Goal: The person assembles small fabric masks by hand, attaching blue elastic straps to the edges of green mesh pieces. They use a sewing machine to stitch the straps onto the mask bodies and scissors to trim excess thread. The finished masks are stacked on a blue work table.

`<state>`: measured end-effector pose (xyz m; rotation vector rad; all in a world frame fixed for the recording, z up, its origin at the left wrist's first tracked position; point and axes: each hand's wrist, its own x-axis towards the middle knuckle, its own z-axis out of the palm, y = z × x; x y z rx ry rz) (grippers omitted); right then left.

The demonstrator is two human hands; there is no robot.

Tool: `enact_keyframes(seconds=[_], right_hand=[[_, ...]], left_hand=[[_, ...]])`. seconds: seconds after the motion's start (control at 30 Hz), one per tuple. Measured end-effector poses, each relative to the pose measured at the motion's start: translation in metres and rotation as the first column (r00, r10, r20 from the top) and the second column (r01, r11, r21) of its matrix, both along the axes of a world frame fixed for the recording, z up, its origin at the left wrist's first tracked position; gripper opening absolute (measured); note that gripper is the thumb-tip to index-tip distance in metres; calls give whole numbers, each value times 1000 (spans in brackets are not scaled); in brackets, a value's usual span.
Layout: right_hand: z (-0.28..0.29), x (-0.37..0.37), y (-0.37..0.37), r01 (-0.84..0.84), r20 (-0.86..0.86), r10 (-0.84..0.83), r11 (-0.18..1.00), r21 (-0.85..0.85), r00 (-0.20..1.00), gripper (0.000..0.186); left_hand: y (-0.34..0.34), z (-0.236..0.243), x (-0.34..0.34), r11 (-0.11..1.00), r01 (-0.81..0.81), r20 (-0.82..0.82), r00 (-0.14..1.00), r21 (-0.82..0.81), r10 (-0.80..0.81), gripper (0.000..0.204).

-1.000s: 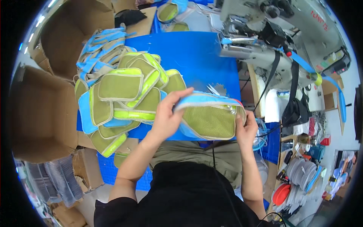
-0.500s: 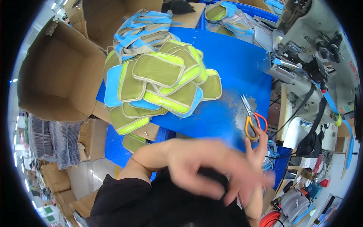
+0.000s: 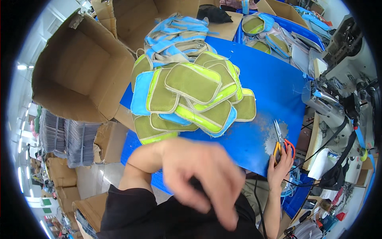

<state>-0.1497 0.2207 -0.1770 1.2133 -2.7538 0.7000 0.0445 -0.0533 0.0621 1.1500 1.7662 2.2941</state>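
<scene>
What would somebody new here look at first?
Probably the big heap of green pouches with bright yellow-green strips, in the middle on the blue table. Then the blurry left hand, large in front below them, and the scissors with orange and red handles at the right hand.

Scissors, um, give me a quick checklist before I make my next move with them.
1. Right hand at the scissors: ok, touching the handle end.
2. Grip secure: cannot tell, finger placement is unclear.
3. Blades pointing away from the body: ok.
4. Left hand clear of the blades: ok, though blurred.
5. Pouches clear of the blades: ok, piled to the left.
</scene>
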Motion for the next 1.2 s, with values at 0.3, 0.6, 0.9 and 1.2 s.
enact_keyframes(seconds=[0.3,0.6,0.9,1.2], right_hand=[[0,2,-4,42,-17,-41,999,24,999,54],[-3,2,-5,37,-40,-36,999,8,999,54],[-4,1,-2,31,-63,-30,999,21,998,53],[1,3,0,42,-40,-43,999,-30,998,53]], left_hand=[[-255,-103,29,-451,-442,-516,31,-775,856,23],[-342,-132,57,-672,-168,-693,158,-721,704,19],[-363,-22,0,-749,-593,-790,-289,-295,541,18],[-242,97,-27,-772,-464,-820,-152,-434,552,13]])
